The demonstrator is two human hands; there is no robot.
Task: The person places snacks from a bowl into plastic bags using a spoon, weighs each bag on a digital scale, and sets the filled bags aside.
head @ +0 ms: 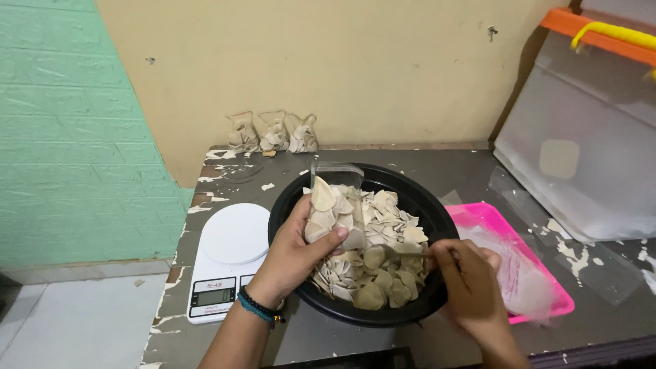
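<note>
A black round bowl (417, 198) full of pale beige chips (383, 225) stands on the worn table. My left hand (294, 253) holds a clear plastic bag (333, 205), partly filled with chips, upright over the bowl's left side. My right hand (471, 280) is at the bowl's right rim, fingers closed on a thin utensil (406, 251) that reaches into the chips; its end is hidden among them. A blue and black band circles my left wrist.
A white kitchen scale (229, 256) sits left of the bowl. A pink tray (495, 222) with clear bags lies to the right. Three filled bags (273, 133) lean on the back wall. A large clear storage box (588, 137) stands at the right.
</note>
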